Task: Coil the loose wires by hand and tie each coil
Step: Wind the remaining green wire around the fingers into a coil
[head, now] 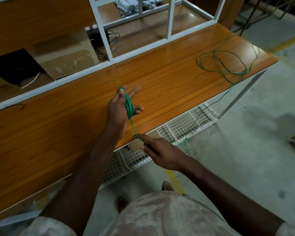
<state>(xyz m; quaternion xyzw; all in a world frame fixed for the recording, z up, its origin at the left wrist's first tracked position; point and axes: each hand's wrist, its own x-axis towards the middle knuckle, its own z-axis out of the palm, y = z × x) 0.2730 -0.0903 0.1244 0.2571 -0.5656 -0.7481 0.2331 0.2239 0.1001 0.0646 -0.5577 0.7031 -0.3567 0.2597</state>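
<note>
My left hand is held up over the wooden table, fingers spread and straight. Several turns of green wire form a coil wound around that hand, from fingertip to the base of the thumb. A taut strand runs from the coil down to my right hand, which pinches it at the table's front edge. Past my right hand the wire drops below the table, then climbs to a loose tangle of green wire lying at the table's far right end.
A white metal frame stands along the table's back edge, with cardboard and black cables behind it. A white wire-mesh shelf sits under the table. Concrete floor with a yellow line lies to the right.
</note>
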